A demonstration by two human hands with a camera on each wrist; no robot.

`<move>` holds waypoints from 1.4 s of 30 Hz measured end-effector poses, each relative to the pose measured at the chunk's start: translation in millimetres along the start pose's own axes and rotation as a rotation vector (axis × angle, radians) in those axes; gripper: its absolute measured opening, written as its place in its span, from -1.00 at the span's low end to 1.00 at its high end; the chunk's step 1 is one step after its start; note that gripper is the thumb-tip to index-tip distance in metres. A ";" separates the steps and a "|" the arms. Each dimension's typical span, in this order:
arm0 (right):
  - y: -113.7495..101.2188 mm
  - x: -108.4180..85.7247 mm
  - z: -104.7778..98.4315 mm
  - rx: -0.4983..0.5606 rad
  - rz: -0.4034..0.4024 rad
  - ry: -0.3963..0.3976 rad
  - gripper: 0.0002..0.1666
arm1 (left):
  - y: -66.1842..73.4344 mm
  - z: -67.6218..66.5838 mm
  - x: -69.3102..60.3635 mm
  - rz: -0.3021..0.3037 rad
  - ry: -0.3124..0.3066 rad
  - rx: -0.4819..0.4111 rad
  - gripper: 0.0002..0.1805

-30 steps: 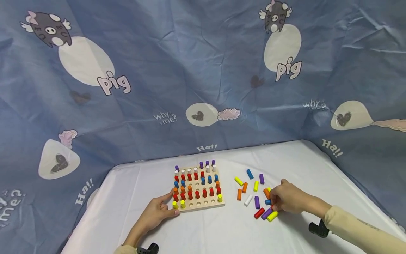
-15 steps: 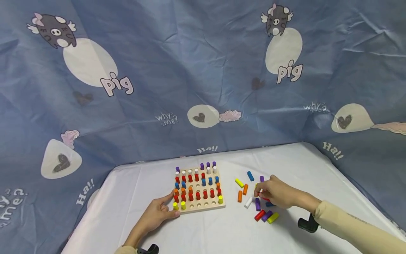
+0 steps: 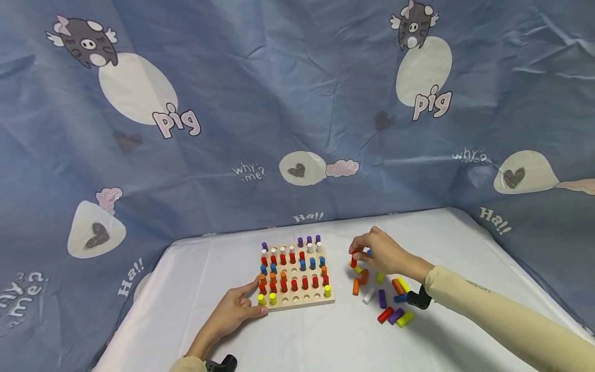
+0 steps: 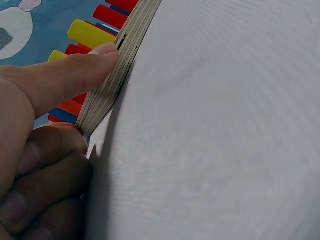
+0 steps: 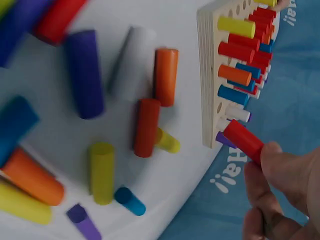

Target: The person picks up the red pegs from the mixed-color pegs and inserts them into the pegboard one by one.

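Observation:
A wooden pegboard [image 3: 301,304] on the white cloth holds upright pegs in purple, white, red, blue, orange and yellow rows; several holes stand bare. My left hand [image 3: 237,311] grips its near left corner between thumb and index finger. In the left wrist view the thumb [image 4: 92,67] presses the board's layered edge [image 4: 112,82], other fingers curled below. Right of the board, my right hand [image 3: 382,253] pinches a red peg [image 3: 354,261] by one end, above the loose pegs. The right wrist view shows that red peg [image 5: 242,139] tilted between thumb and fingers, apart from the board.
Loose pegs lie scattered right of the board, among them a white peg [image 3: 369,296], a purple peg [image 3: 382,298], an orange peg [image 3: 356,286] and a yellow peg [image 3: 405,319]. A blue printed cloth [image 3: 260,129] hangs behind and beside the table [image 3: 297,341].
My right hand has picked the red peg up from the loose pegs and carried it leftward and away from me, toward the board. The left hand stays at the board's corner.

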State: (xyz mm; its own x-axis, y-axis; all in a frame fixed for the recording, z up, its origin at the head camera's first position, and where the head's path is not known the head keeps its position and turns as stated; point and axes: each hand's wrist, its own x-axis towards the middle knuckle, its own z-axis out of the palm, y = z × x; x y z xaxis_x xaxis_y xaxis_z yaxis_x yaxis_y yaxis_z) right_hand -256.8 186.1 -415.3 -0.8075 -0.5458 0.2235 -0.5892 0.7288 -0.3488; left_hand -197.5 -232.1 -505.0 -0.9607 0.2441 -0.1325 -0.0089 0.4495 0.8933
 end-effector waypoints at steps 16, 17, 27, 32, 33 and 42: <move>-18.6 67.6 44.7 0.048 0.053 0.104 -0.83 | -1.0 -2.3 -0.3 -0.003 -0.019 -0.039 0.04; -20.1 70.3 46.9 0.048 0.050 0.108 -0.83 | -1.1 -2.1 -0.2 -0.003 -0.021 -0.040 0.04; -24.2 84.4 57.4 0.045 0.041 0.098 -0.84 | 1.9 -0.5 0.1 -0.013 -0.013 -0.005 0.03; -21.7 85.7 63.0 0.037 0.062 0.074 -0.86 | 1.2 0.6 0.9 -0.002 -0.024 -0.021 0.02; -21.4 85.9 64.1 0.036 0.064 0.069 -0.86 | 1.0 0.6 0.9 -0.003 -0.024 -0.018 0.02; -25.0 91.6 66.9 0.028 0.018 0.055 -0.89 | -0.3 -1.6 0.8 -0.011 -0.018 0.008 0.03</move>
State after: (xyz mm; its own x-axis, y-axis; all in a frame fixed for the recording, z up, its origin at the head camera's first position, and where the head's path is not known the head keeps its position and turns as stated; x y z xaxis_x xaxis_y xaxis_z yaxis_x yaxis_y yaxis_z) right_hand -314.2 90.2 -447.0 -0.8186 -0.5089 0.2664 -0.5744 0.7261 -0.3779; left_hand -198.8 -233.5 -504.7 -0.9554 0.2544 -0.1497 -0.0169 0.4592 0.8882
